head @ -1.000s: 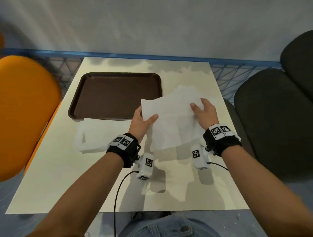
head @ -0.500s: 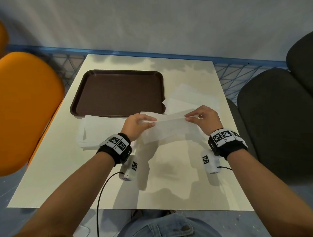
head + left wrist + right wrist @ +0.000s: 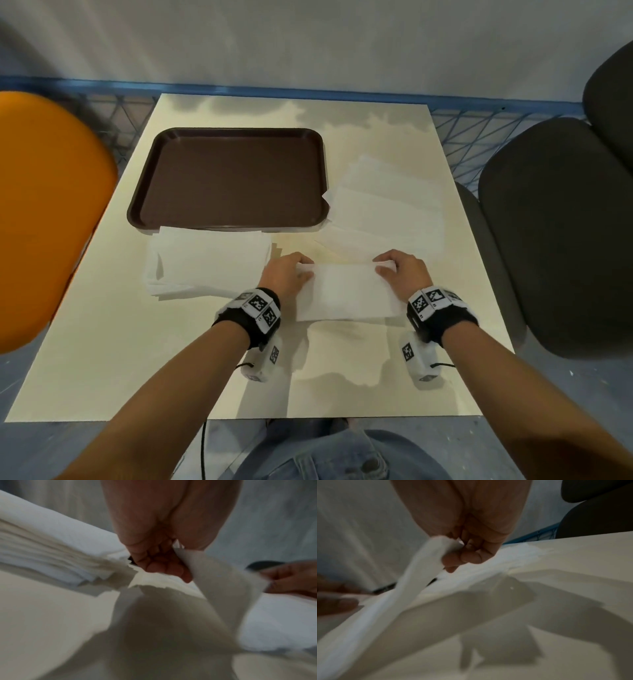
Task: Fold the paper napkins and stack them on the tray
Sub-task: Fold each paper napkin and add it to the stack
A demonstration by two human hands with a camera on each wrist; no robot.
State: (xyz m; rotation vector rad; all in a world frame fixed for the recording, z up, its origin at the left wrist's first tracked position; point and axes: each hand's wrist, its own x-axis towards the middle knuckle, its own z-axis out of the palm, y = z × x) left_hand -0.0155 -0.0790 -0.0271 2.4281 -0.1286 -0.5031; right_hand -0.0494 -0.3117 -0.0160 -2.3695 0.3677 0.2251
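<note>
napkin piles (image 3: 209, 263) flanking tray (image 3: 150, 178)

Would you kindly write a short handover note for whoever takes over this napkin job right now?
Left hand and right hand each pinch a far corner of one folded napkin, held at the table's near middle.
The brown tray holds no napkins.
One napkin stack lies just before the tray; loose napkins lie to its right.
Done: first fold of this napkin.
Left: finish it, place it on the tray, then fold and stack the others.
</note>
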